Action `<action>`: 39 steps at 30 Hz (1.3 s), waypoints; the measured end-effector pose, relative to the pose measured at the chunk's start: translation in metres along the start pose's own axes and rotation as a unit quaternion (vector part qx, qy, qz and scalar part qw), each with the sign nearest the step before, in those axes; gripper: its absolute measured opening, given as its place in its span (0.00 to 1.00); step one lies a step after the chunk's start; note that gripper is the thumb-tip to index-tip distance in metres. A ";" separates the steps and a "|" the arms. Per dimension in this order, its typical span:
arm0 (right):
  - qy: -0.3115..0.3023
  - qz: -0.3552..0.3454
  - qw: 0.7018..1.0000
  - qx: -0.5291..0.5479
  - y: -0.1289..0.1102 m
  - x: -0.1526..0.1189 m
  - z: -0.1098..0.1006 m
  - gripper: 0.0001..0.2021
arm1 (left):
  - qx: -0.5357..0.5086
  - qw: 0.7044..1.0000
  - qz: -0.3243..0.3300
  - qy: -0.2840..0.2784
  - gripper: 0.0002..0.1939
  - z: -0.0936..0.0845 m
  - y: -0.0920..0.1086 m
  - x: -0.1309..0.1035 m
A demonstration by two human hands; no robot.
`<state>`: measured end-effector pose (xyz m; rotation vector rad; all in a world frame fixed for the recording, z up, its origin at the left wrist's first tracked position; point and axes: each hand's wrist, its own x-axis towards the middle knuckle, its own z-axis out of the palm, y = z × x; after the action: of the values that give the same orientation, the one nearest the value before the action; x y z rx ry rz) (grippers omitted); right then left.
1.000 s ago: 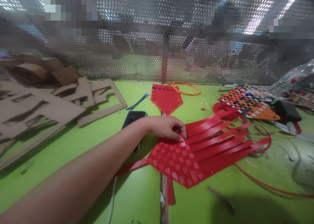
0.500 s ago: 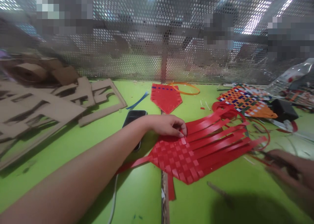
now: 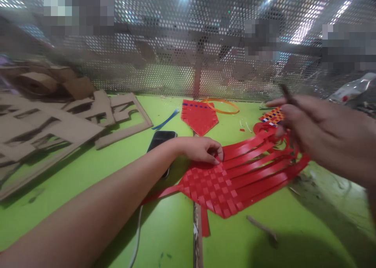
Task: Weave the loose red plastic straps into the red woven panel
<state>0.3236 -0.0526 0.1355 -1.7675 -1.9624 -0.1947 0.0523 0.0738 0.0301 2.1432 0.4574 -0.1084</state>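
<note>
A red piece woven from flat plastic strips (image 3: 210, 189) lies across the middle of the table, its loose strip ends fanning out to the right. At its upper edge my left hand (image 3: 202, 148) is closed, fingers bent and pinching the weave where the loose strips begin. My right hand (image 3: 326, 131), a little blurred, is over the far ends of the strips. A thin dark tool (image 3: 289, 96) is held in it, tip pointing up and left; its kind cannot be made out. Whether that hand also touches the strips is unclear.
Cut cardboard pieces (image 3: 58, 123) cover the left side. A phone (image 3: 164, 137) lies partly under my left forearm. Behind are a finished red woven pocket (image 3: 199, 117), an orange strip loop (image 3: 226, 107) and a perforated metal screen (image 3: 170, 72). A stick (image 3: 261, 227) lies in front.
My right hand has moved up and left from the lower right to the strip ends, carrying the dark tool. My left hand has stayed on the weave.
</note>
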 end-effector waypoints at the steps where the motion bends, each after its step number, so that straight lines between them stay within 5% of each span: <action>1: -0.061 0.021 0.998 0.021 -0.017 0.014 0.016 0.23 | 0.002 1.000 0.000 0.000 0.14 0.000 0.001 0.000; 3: -0.184 0.052 0.980 0.056 -0.033 0.034 0.049 0.20 | 0.005 1.000 0.000 0.001 0.14 0.000 0.002 -0.001; 5: -0.230 0.049 0.970 0.056 -0.029 0.045 0.078 0.11 | 0.007 1.000 -0.003 0.000 0.14 -0.001 0.002 -0.002; 8: -0.251 0.037 0.966 0.055 -0.009 0.049 0.112 0.08 | 0.006 1.000 -0.010 -0.001 0.14 0.000 0.003 -0.001; 11: -0.223 0.042 0.973 0.042 0.006 0.050 0.129 0.19 | -0.002 1.000 -0.016 -0.001 0.12 0.000 0.003 -0.001; 14: -0.163 0.033 0.986 0.022 0.008 0.048 0.130 0.25 | -0.011 1.000 -0.017 0.002 0.11 0.001 0.005 -0.001; 17: -0.121 0.003 0.993 0.017 -0.003 0.037 0.120 0.20 | -0.017 1.000 -0.012 0.013 0.11 0.001 0.005 -0.003; 24: -0.233 -0.161 0.957 0.070 -0.028 -0.019 0.107 0.12 | -0.044 0.996 0.010 0.075 0.08 -0.001 -0.005 0.001; 32: -0.172 -0.209 0.958 0.092 -0.011 -0.040 0.121 0.18 | -0.032 0.983 -0.027 0.178 0.12 -0.009 -0.006 -0.005; 39: -0.142 -0.232 0.957 0.103 -0.013 -0.041 0.124 0.18 | -0.039 0.989 0.019 0.140 0.15 -0.009 -0.001 -0.011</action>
<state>0.2805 -0.0394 0.0122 -1.2357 -2.4842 0.1161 0.0409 0.0789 0.0372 2.0960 0.5718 0.2312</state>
